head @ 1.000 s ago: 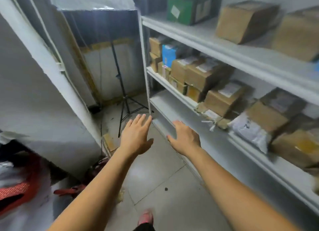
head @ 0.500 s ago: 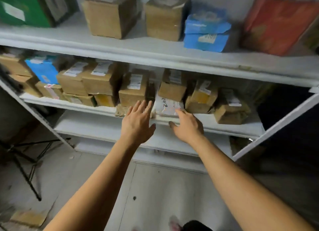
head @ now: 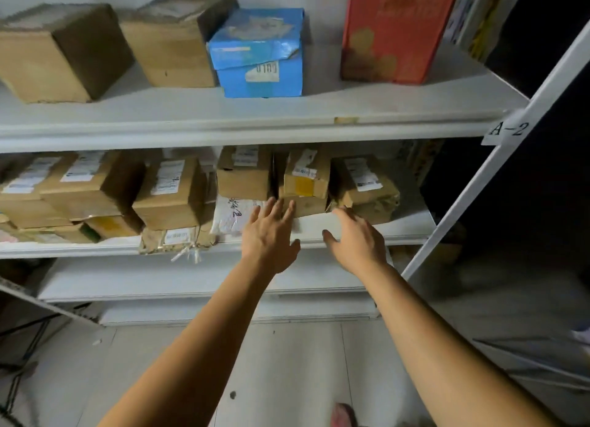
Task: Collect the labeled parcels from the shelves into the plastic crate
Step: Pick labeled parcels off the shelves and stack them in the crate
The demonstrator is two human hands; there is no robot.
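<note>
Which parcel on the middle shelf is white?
The padded mailer with handwriting, just left of the left hand; the parcels around it are brown cardboard with printed labels.

Labeled cardboard parcels [head: 305, 180] stacked along middle shelf [head: 367, 231], white mailer [head: 231, 215] among them.

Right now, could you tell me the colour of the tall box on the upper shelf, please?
The box is orange-red; the head view shows it best.

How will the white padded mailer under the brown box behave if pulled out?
The white padded mailer looks soft and wrinkled, so probably floppy and light. A cardboard box sits on it, so pulling may drag or tip that box.
</note>
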